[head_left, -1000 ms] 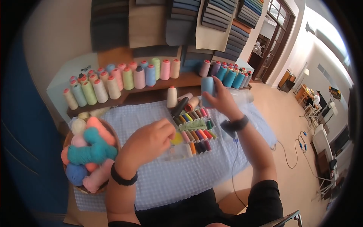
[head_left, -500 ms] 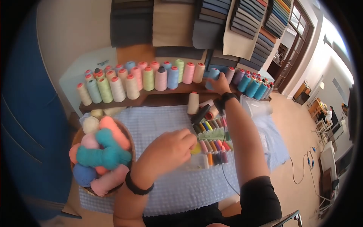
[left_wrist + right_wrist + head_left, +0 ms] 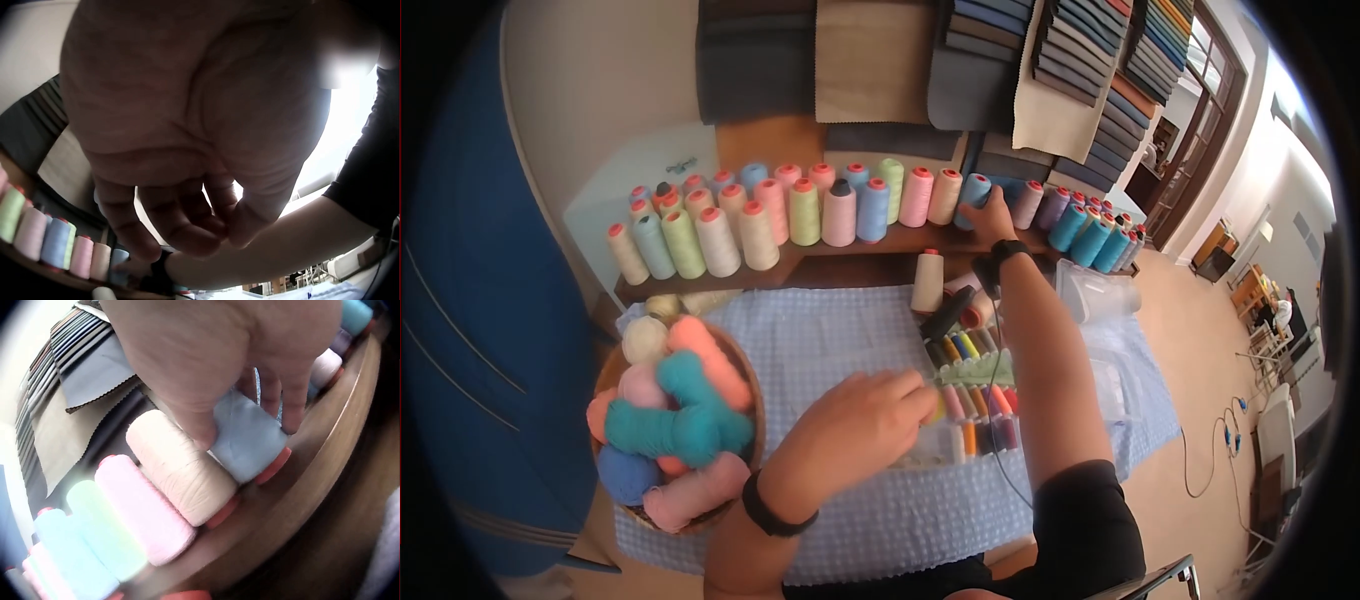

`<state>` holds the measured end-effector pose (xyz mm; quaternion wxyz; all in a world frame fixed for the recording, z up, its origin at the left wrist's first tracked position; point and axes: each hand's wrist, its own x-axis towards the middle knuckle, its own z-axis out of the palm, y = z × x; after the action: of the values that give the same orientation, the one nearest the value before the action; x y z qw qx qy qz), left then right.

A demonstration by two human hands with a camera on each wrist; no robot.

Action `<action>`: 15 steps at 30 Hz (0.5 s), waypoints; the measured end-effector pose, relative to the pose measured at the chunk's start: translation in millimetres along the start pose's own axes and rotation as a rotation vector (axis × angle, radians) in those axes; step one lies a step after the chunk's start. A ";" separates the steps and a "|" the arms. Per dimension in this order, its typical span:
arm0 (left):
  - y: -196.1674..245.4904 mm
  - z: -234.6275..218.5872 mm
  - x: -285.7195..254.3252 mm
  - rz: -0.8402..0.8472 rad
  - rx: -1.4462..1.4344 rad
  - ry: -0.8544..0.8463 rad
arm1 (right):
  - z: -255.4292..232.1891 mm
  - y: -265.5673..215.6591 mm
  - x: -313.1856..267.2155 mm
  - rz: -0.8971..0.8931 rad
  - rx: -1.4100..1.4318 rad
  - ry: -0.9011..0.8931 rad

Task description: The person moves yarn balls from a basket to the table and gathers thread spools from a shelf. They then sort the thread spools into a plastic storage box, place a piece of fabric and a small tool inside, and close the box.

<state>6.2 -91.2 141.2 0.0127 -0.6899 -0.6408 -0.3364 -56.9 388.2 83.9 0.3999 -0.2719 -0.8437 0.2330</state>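
Note:
At the wooden shelf my right hand (image 3: pixel 998 220) grips a light blue thread cone (image 3: pixel 973 190), which stands upright beside a beige cone (image 3: pixel 944 196). In the right wrist view, thumb and fingers of the hand (image 3: pixel 231 356) lie on opposite sides of the blue cone (image 3: pixel 247 437), its red base by the shelf surface. My left hand (image 3: pixel 850 430) hangs over the checked cloth, left of the small spools (image 3: pixel 968 403). The left wrist view shows that hand (image 3: pixel 194 125) with loosely curled fingers and nothing visible in them.
A basket (image 3: pixel 757 400) of yarn stands on the left of the cloth (image 3: pixel 800 330). A cream cone (image 3: pixel 928 282) and a dark cone (image 3: pixel 947 313) are below the shelf (image 3: pixel 840 266). A clear plastic box (image 3: pixel 1090 290) lies on the right; a cable passes the right forearm.
My right hand has carried the blue cone from above the table back to the shelf, into the space between the beige and mauve cones. The left hand stays loosely curled over the cloth.

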 end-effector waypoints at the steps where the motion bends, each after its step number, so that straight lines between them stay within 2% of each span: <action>1: -0.4 -0.8 -0.5 -0.009 0.008 -0.013 | 2.6 0.2 1.3 -0.002 -0.010 -0.001; 4: 0.0 -2.4 -0.6 -0.019 0.021 -0.045 | 6.1 6.6 7.9 0.001 0.046 -0.015; 7: 2.7 -5.1 0.5 -0.027 0.010 -0.062 | 5.0 15.1 8.5 0.026 -0.022 -0.083; 9: 6.3 -8.1 1.6 -0.047 -0.012 -0.089 | 1.6 22.8 5.7 -0.043 -0.098 -0.002; 10: 8.0 -7.4 1.5 -0.034 -0.014 -0.087 | -6.3 22.6 3.0 -0.039 -0.145 0.015; 11: 9.2 -7.5 0.5 -0.022 -0.013 -0.080 | -15.8 22.8 -3.1 -0.121 -0.172 0.092; 14: 17.1 -9.7 0.5 0.019 -0.009 -0.052 | -68.5 -0.2 -16.0 -0.140 -0.264 0.028; 15: 19.0 -11.2 0.9 0.039 -0.004 -0.052 | -86.9 -3.3 -20.7 -0.209 -0.322 0.030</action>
<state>18.1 -98.8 158.2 0.0013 -0.7106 -0.6269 -0.3194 22.9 387.7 124.2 0.3856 -0.2469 -0.8877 0.0482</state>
